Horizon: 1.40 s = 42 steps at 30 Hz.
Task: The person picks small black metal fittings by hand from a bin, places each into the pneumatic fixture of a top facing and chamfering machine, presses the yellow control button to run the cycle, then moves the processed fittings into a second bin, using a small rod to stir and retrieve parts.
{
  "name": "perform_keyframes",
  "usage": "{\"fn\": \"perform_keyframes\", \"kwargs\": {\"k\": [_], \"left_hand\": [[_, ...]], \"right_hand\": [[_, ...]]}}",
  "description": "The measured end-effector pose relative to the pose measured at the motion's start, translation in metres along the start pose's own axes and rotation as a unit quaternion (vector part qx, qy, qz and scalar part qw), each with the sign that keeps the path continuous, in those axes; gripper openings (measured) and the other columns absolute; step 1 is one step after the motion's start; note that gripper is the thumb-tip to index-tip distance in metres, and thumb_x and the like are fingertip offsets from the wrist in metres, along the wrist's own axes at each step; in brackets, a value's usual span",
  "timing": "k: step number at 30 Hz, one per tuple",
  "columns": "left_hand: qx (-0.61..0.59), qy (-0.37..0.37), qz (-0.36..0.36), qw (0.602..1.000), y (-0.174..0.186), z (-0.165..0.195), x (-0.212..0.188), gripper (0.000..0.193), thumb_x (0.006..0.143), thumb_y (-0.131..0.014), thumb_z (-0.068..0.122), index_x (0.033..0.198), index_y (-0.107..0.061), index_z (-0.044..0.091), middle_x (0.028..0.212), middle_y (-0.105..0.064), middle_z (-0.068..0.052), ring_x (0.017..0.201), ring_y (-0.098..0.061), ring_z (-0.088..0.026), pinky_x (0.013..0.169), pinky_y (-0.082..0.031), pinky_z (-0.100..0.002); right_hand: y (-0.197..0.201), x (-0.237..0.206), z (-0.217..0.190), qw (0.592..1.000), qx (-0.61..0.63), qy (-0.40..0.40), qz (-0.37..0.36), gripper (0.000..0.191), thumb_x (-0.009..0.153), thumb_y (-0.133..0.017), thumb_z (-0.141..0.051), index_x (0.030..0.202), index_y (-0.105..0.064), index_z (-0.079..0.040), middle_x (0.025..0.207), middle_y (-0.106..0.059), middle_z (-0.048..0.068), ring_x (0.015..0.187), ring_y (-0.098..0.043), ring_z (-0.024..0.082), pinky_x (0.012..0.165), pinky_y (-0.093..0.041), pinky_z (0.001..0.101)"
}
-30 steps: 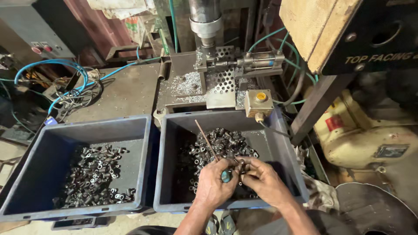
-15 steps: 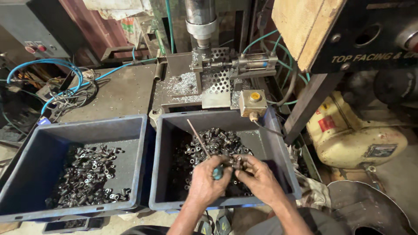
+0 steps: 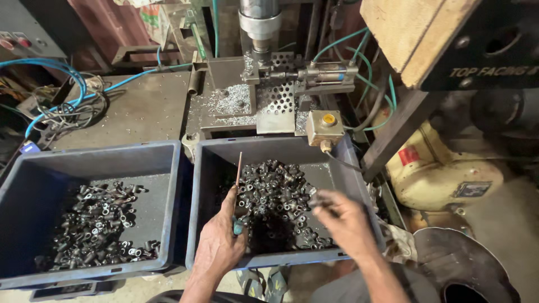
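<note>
Far left: blue crate (image 3: pixel 168 168) on the floor, its bottom partly covered with small dark metal fittings (image 3: pixel 95 224), short tubular pieces with bright bores.

Just beside it, a second blue crate (image 3: pixel 196 185) holds a denser heap of the same metal parts (image 3: pixel 275 196), piled toward the middle and back.

Left hand (image 3: pixel 222 244): over the near left of this crate, fingers closed around a thin rod with a teal grip (image 3: pixel 238 188); the shaft points up and away, its tip above the heap.

Right hand (image 3: pixel 345 219): over the right side of the heap, fingers drawn together at the tips; it seems to pinch one small part, but motion blur hides what.

Handling judgement: the parts look like solid steel, small, rigid, dense for their size, possibly oily and slick. Best taken by the barrel between thumb and forefinger, or threaded through the bore onto the rod. Not fragile. The rod is stiff and light; hold it at the grip.

Surface and room: behind the crates, a worn steel bench (image 3: pixel 140 106) strewn with bright swarf, a drill spindle (image 3: pixel 259 25) over a perforated fixture (image 3: pixel 278 101), blue hoses (image 3: pixel 67 70) and loose wires at left, and a cream motor housing (image 3: pixel 443 179) at right. Dim, cluttered workshop.
</note>
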<state>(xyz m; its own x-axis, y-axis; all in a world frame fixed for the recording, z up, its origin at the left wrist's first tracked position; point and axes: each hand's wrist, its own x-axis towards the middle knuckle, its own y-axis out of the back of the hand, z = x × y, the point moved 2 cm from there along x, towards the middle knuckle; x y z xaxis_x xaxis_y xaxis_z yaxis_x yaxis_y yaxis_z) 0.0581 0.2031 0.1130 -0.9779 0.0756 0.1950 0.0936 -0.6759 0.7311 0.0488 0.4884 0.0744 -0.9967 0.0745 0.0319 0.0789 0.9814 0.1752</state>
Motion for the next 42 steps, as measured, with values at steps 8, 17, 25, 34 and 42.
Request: {"fn": "perform_keyframes", "kwargs": {"k": [8, 17, 25, 34, 42], "left_hand": [[-0.073, 0.034, 0.018, 0.997, 0.007, -0.005, -0.003, 0.06, 0.079, -0.062, 0.007, 0.139, -0.054, 0.013, 0.105, -0.076, -0.018, 0.097, -0.07, -0.041, 0.083, -0.055, -0.047], [-0.082, 0.016, 0.058, 0.995, 0.009, -0.006, -0.005, 0.032, 0.083, -0.068, 0.014, 0.113, -0.074, 0.007, 0.105, -0.076, -0.018, 0.096, -0.072, -0.038, 0.081, -0.057, -0.043], [-0.053, 0.017, 0.06, 0.997, 0.005, -0.003, -0.002, 0.025, 0.083, -0.072, 0.016, 0.106, -0.076, 0.006, 0.1, -0.076, -0.019, 0.094, -0.072, -0.038, 0.081, -0.057, -0.043], [0.051, -0.176, 0.133, 0.974, 0.033, 0.03, 0.084, 0.016, 0.087, -0.072, 0.018, 0.097, -0.074, 0.006, 0.089, -0.074, -0.02, 0.083, -0.072, -0.041, 0.072, -0.057, -0.048], [0.257, -0.178, 0.114, 0.943, 0.082, 0.108, 0.186, 0.03, 0.076, -0.07, 0.015, 0.105, -0.079, 0.016, 0.076, -0.071, -0.021, 0.071, -0.071, -0.041, 0.067, -0.057, -0.051]], "right_hand": [[0.083, 0.0, -0.014, 0.975, -0.062, 0.074, 0.202, 0.028, 0.095, -0.072, -0.005, 0.123, -0.07, -0.003, 0.1, -0.075, 0.006, 0.085, -0.066, 0.01, 0.076, -0.054, 0.0255], [0.089, 0.005, 0.002, 0.973, -0.043, 0.112, 0.197, 0.031, 0.092, -0.071, -0.001, 0.123, -0.067, 0.001, 0.101, -0.073, 0.006, 0.086, -0.065, 0.01, 0.077, -0.053, 0.0235], [0.074, 0.009, 0.027, 0.968, 0.197, 0.066, 0.138, 0.019, 0.092, -0.072, 0.002, 0.11, -0.07, 0.0, 0.098, -0.075, 0.009, 0.082, -0.07, 0.014, 0.075, -0.055, 0.0268], [0.068, 0.014, 0.035, 0.967, 0.211, 0.048, 0.132, 0.019, 0.09, -0.072, -0.001, 0.109, -0.071, -0.001, 0.099, -0.077, 0.008, 0.081, -0.07, 0.012, 0.072, -0.053, 0.0255], [0.066, 0.017, 0.042, 0.966, 0.218, 0.033, 0.138, 0.019, 0.09, -0.073, -0.002, 0.109, -0.072, -0.001, 0.096, -0.076, 0.006, 0.078, -0.069, 0.012, 0.07, -0.053, 0.0256]]}}
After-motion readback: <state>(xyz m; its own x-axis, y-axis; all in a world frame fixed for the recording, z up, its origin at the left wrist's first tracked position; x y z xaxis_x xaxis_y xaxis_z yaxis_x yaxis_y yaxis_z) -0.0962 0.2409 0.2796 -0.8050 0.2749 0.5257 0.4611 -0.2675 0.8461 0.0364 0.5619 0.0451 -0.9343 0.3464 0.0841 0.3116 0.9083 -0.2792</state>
